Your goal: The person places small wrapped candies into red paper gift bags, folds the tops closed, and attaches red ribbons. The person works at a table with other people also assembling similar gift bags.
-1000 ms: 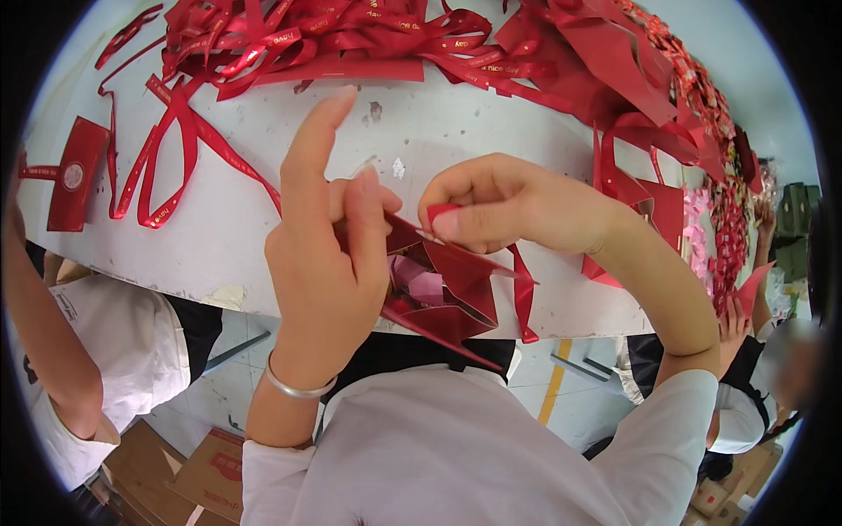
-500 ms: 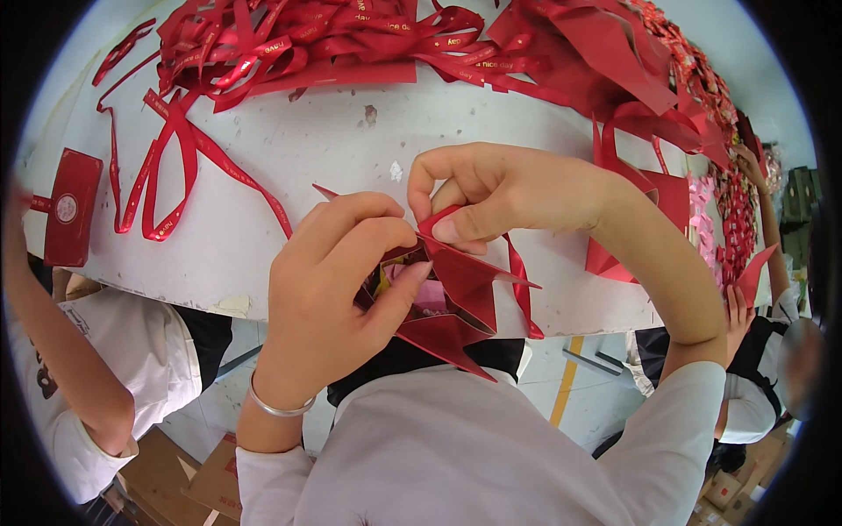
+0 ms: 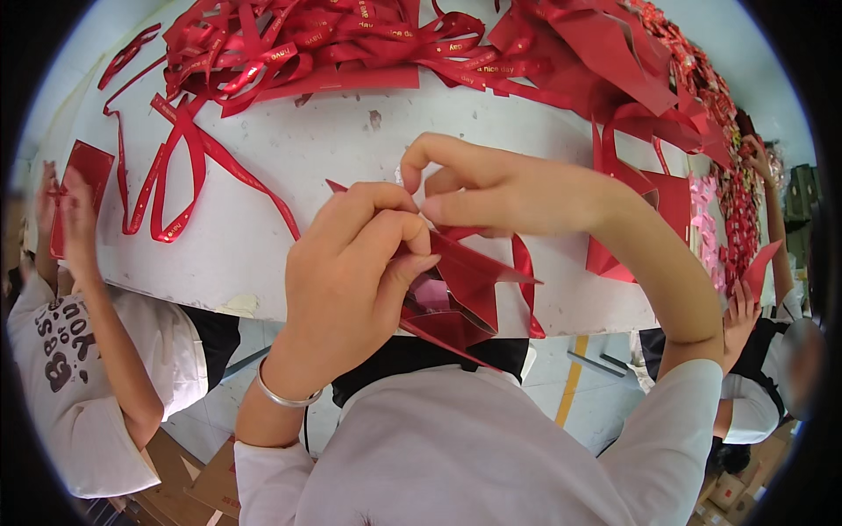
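A small red paper gift box (image 3: pixel 469 276) with pointed flaps is between my hands at the table's near edge. Pink and dark pieces show through its partly covered opening. My left hand (image 3: pixel 342 276) is closed on the box's left side, with thumb and forefinger pinching near the top. My right hand (image 3: pixel 504 195) hovers over the far side, its thumb apart from its bent fingers and nothing visible between them. Red ribbon (image 3: pixel 524 272) hangs at the box's right, and another printed ribbon (image 3: pixel 241 171) runs across the table to its left.
A heap of red ribbons (image 3: pixel 298 44) and folded red paper (image 3: pixel 596 53) covers the far side of the white table (image 3: pixel 351 145). At right stands another red box (image 3: pixel 653 215), beside pink and red packets (image 3: pixel 704 210). Co-workers' hands (image 3: pixel 79 210) are at both sides.
My right thumb has lifted off the red flap and parted from the fingers. My left fingers have drawn together over the opening. The left co-worker's hands have moved onto a red box.
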